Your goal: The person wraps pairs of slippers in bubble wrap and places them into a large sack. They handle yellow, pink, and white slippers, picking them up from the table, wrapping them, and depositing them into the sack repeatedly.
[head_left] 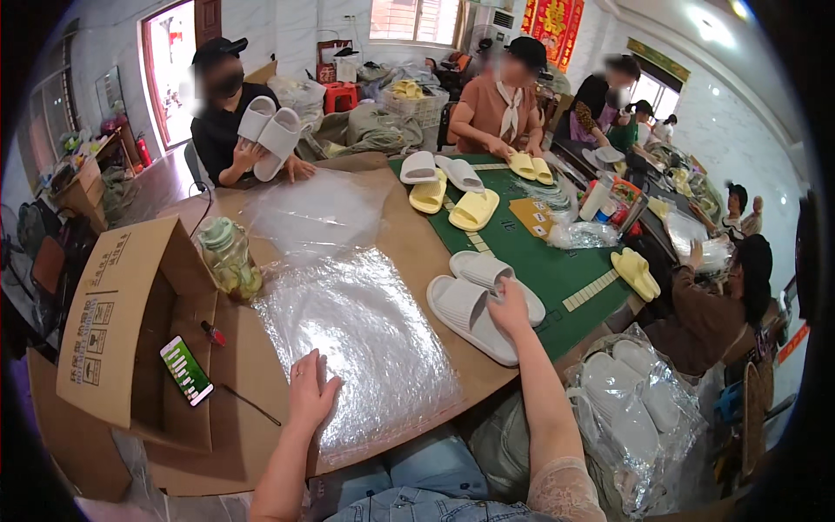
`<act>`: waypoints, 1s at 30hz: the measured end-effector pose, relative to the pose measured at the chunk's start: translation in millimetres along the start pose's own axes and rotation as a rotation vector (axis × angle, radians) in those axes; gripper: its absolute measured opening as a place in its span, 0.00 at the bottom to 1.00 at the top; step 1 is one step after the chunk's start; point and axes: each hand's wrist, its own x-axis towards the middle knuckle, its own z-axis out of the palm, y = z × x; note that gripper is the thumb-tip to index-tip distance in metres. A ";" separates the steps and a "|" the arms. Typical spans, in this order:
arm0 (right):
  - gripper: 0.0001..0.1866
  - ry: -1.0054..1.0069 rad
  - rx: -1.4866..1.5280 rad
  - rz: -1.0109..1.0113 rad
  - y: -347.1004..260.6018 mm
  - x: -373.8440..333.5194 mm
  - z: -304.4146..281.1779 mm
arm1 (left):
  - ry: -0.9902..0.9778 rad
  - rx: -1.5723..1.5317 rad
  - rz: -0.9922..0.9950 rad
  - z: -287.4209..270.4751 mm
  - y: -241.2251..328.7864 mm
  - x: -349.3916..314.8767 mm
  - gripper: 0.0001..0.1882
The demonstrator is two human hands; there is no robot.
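Note:
My left hand (311, 390) lies with its fingers spread on a stack of clear plastic bags (374, 304), near the table's front edge. To the right, my right hand (510, 308) is closed on a pair of white slippers (463, 306), at the edge of the green mat. Its fingertips are partly hidden in the slippers' openings. Beyond the stack lies another pile of clear plastic (317, 213). Across the table a co-worker in black holds up a pair of light grey slippers (280, 135).
At left stand an open cardboard box (130, 322) with a phone (185, 370) and a glass jar (228, 261). Yellow slippers (474, 210) lie on the green mat (513, 252). Bagged white slippers (626, 396) are by my right arm. Several people sit around the tables.

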 end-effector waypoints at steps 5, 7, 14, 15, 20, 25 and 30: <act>0.18 -0.150 -0.351 -0.020 -10.4 9.2 24.5 | 0.002 0.025 -0.002 0.7 -1.1 0.7 0.38; 0.15 -0.217 -0.363 0.022 -18.8 8.9 41.2 | 0.014 0.006 0.009 0.3 0.0 2.6 0.37; 0.09 -0.099 -0.228 0.059 -32.0 -47.2 25.2 | 0.056 0.016 0.028 1.7 -12.8 -6.4 0.37; 0.10 -0.054 -0.243 0.090 -23.2 -56.6 16.5 | 0.059 0.011 0.045 2.8 -10.7 -5.7 0.36; 0.10 0.121 -0.179 0.104 23.4 -103.0 -12.3 | 0.061 0.058 0.088 0.9 -5.0 -3.7 0.33; 0.09 0.170 0.020 0.110 32.7 -139.4 -29.4 | -0.137 0.046 0.377 -11.9 19.3 -3.5 0.30; 0.17 0.242 0.432 0.010 -14.0 -163.2 -61.5 | -0.311 0.187 0.410 -1.9 39.9 -23.5 0.37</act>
